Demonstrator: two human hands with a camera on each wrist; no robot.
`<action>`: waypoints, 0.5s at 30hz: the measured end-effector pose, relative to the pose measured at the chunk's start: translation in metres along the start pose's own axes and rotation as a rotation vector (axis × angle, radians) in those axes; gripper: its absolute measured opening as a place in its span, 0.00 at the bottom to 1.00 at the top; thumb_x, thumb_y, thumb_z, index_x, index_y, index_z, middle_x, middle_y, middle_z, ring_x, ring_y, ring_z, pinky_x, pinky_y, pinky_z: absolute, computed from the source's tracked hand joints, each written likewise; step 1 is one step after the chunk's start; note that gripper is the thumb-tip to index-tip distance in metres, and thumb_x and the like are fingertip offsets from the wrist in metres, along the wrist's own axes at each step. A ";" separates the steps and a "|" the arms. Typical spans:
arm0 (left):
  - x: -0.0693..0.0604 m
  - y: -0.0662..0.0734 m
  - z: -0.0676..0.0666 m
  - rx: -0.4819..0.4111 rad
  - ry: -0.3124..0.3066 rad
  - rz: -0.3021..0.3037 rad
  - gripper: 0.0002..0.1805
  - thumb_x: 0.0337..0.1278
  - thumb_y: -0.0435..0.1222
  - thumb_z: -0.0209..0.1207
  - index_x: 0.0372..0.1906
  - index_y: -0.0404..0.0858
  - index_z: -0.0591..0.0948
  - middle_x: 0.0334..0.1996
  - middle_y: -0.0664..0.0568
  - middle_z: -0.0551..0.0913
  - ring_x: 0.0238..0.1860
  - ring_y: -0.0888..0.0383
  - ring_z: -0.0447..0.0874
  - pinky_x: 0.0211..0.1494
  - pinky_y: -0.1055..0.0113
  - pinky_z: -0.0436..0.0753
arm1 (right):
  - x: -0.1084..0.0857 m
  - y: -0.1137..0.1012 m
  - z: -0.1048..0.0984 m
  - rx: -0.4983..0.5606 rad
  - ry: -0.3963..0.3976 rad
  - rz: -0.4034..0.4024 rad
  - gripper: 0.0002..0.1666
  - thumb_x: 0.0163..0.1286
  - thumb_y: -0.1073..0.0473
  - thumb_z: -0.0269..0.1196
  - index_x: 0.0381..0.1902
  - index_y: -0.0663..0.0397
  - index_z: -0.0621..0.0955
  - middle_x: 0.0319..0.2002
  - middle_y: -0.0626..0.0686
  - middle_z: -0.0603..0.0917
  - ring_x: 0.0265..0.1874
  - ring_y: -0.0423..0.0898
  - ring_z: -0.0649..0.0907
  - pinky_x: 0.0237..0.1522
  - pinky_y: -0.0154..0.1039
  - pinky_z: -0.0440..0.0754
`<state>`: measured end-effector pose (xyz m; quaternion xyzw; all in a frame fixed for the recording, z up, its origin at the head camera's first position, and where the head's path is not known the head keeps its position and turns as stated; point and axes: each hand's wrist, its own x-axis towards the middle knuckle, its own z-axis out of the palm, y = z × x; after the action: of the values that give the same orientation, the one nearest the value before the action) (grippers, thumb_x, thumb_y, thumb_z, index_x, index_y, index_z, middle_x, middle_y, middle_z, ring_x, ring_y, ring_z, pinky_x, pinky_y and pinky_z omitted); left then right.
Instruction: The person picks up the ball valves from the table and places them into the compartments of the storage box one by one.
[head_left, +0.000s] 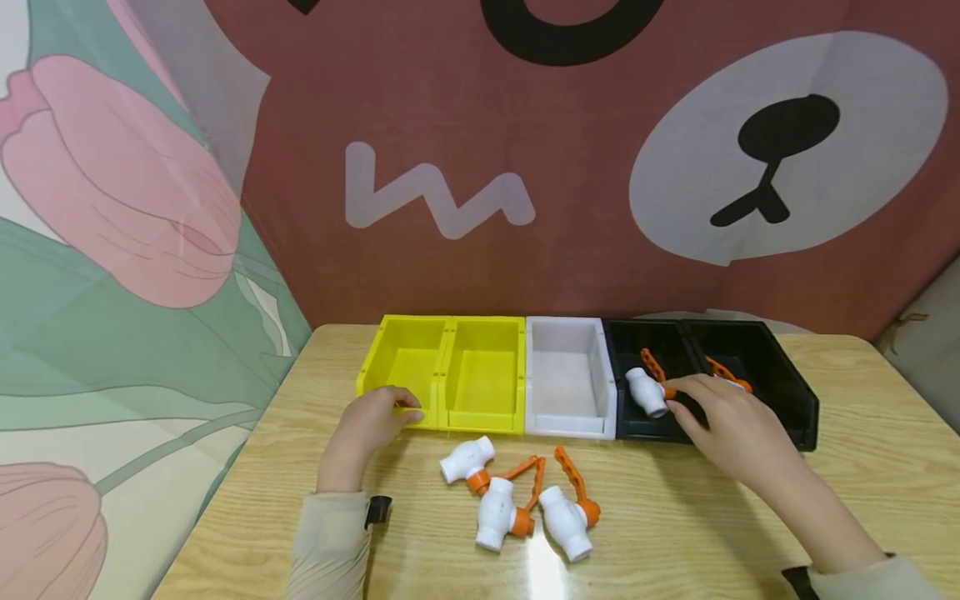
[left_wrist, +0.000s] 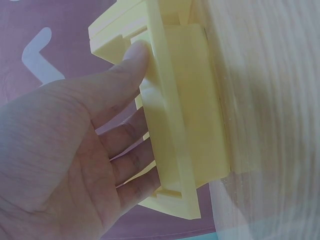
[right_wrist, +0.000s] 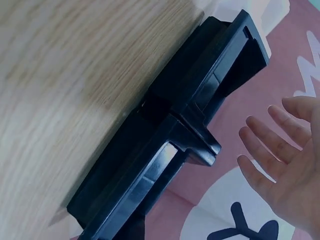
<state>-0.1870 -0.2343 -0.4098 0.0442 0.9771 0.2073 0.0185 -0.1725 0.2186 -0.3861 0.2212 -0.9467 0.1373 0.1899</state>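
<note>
My left hand (head_left: 375, 421) grips the front lip of the leftmost yellow bin (head_left: 405, 367); in the left wrist view the thumb lies on the rim and the other fingers reach behind it. My right hand (head_left: 731, 417) is over the black bins (head_left: 798, 400), its fingers spread apart with nothing between them in the right wrist view. Close to its fingertips in the head view, a white ball valve (head_left: 647, 393) with an orange handle is at the left black bin. Another valve's orange handle (head_left: 727, 372) shows in the right black bin, partly hidden by the hand.
Three white ball valves with orange handles lie on the wooden table (head_left: 420, 550) before the bins: a left one (head_left: 467, 459), a middle one (head_left: 495, 514) and a right one (head_left: 566, 523). A second yellow bin (head_left: 483, 375) and a white bin (head_left: 568, 375) stand between. Printed cloth hangs behind.
</note>
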 end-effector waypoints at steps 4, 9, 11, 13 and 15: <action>0.000 0.001 0.000 -0.004 0.002 -0.004 0.08 0.60 0.41 0.67 0.41 0.43 0.87 0.42 0.53 0.86 0.44 0.51 0.83 0.51 0.53 0.81 | -0.005 0.003 -0.003 0.009 0.025 0.016 0.18 0.62 0.60 0.70 0.50 0.55 0.84 0.47 0.58 0.85 0.42 0.62 0.84 0.37 0.61 0.81; -0.001 0.001 0.000 -0.006 0.008 -0.005 0.08 0.60 0.41 0.67 0.41 0.43 0.87 0.42 0.53 0.86 0.44 0.51 0.83 0.50 0.52 0.80 | -0.012 0.007 -0.005 0.021 0.013 0.059 0.19 0.62 0.60 0.70 0.52 0.53 0.83 0.49 0.61 0.84 0.45 0.66 0.82 0.36 0.64 0.80; -0.001 0.001 0.000 -0.005 0.010 -0.005 0.07 0.60 0.41 0.67 0.41 0.43 0.87 0.42 0.53 0.86 0.44 0.51 0.83 0.50 0.52 0.80 | -0.015 0.010 -0.006 0.026 -0.002 0.082 0.20 0.63 0.60 0.70 0.53 0.53 0.83 0.51 0.63 0.83 0.47 0.68 0.81 0.35 0.65 0.79; -0.001 0.001 0.000 -0.005 0.008 -0.005 0.08 0.60 0.41 0.67 0.41 0.43 0.87 0.42 0.53 0.86 0.44 0.51 0.83 0.50 0.52 0.80 | -0.018 0.012 -0.006 0.033 -0.010 0.107 0.20 0.64 0.59 0.69 0.54 0.53 0.83 0.52 0.64 0.83 0.47 0.68 0.81 0.34 0.64 0.80; -0.001 0.001 0.000 -0.004 0.007 -0.005 0.08 0.60 0.41 0.67 0.41 0.43 0.87 0.42 0.53 0.86 0.44 0.51 0.83 0.51 0.52 0.80 | -0.021 0.015 -0.008 0.042 -0.018 0.137 0.18 0.66 0.59 0.68 0.54 0.53 0.83 0.52 0.65 0.82 0.46 0.68 0.81 0.33 0.63 0.79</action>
<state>-0.1858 -0.2335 -0.4097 0.0408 0.9769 0.2094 0.0159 -0.1598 0.2416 -0.3905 0.1609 -0.9582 0.1679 0.1667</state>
